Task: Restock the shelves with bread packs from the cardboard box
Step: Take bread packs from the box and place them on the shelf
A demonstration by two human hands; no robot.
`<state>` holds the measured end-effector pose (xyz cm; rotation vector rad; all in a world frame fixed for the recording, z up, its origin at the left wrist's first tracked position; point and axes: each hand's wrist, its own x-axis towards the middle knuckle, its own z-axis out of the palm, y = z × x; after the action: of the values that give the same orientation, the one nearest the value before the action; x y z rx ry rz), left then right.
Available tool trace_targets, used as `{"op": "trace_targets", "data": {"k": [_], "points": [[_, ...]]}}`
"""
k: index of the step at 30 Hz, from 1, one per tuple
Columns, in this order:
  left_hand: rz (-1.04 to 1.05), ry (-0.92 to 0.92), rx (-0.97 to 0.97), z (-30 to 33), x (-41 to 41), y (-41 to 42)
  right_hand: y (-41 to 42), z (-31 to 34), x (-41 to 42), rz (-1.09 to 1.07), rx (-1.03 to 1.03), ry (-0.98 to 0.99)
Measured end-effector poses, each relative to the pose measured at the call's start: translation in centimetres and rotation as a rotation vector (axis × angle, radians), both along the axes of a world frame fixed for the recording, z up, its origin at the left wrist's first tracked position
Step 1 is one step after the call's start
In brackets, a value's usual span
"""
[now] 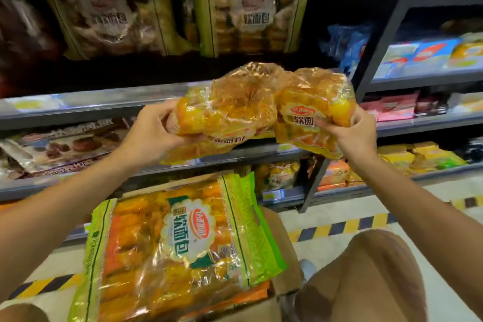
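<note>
Both arms raised, left grip point(154, 131) clenched, right grip point(352, 136) pinching

Pale tiled floor point(326, 251) — yellow-black hazard stripe point(339, 227) crossing it.

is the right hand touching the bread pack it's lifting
Touching. The head view shows the right hand with fingers curled round the lower edge of the bread pack, pinching the wrapper.

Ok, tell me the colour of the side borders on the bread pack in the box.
Light green borders, clearest in the head view.
</note>
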<state>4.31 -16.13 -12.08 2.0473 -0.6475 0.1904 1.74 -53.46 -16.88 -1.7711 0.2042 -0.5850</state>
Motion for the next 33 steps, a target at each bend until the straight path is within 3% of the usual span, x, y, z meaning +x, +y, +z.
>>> {"op": "trace_targets", "data": {"k": [5,10,13,16,21,24,27,33], "points": [[-0.093,-0.155,0.222,-2.5,0.9,-1.4,-1.7,-2.7,1.1,0.001,-0.017,-0.027],[-0.231,-0.303,0.356,-4.4,2.3,-2.2,-3.0,-5.9,2.9,0.048,-0.264,-0.151],[-0.233,-0.305,0.393,-5.3,3.2,-2.4,-2.8,-7.4,4.6,0.067,-0.508,-0.361],[-0.249,-0.285,0.413,-5.8,4.0,-2.8,-2.0,-8.4,6.4,0.095,-0.559,-0.417],[-0.273,-0.276,0.45,-6.6,5.0,-3.0,-0.5,-9.4,8.8,0.251,-0.455,-0.304],[-0.276,-0.253,0.44,-6.9,5.4,-3.1,-0.1,-9.6,10.1,0.312,-0.512,-0.181],[-0.281,-0.263,0.423,-7.3,5.7,-3.0,-0.7,-10.5,11.6,0.183,-0.625,-0.016],[-0.283,-0.281,0.36,-7.7,6.2,-2.7,-1.9,-11.8,12.3,-0.074,-0.653,0.169]]}}
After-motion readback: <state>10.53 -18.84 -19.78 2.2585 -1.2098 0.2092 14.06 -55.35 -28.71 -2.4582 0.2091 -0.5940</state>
